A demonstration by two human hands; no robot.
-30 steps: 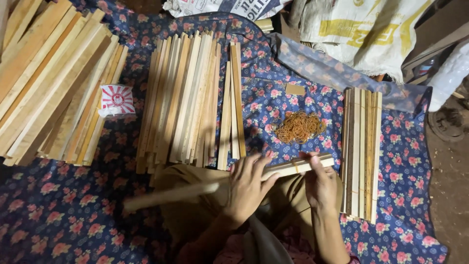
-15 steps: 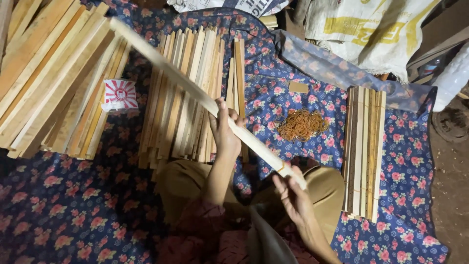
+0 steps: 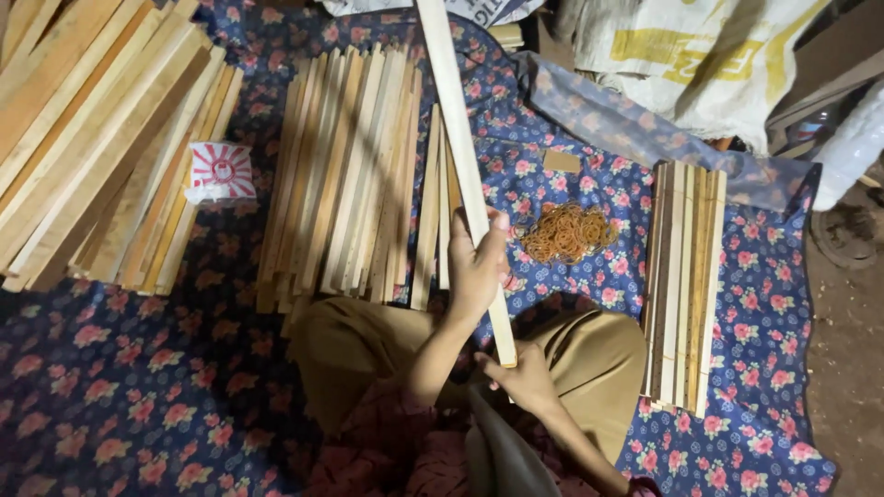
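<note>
On the floral cloth [image 3: 138, 387], the heap of rubber bands [image 3: 564, 232] lies between the middle stack of wooden slats [image 3: 345, 175] on its left and the bundled slats [image 3: 683, 276] on its right; a long wooden slat [image 3: 460, 147] runs just left of the bands.

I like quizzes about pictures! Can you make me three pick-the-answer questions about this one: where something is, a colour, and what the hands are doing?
1. Where is the pile of rubber bands?
A. On the flowered cloth, between two stacks of sticks
B. On the person's lap
C. On the white sack

2. What colour are the flowers on the cloth?
A. Green
B. Pink
C. Yellow

3. How is the long wooden stick held?
A. Lying flat on the cloth
B. With one hand only
C. With both hands

Answers: 1 A, the bands lie on the cloth between stacks. 2 B, pink on dark blue. 3 C, left hand grips the middle, right hand the near end.
</note>
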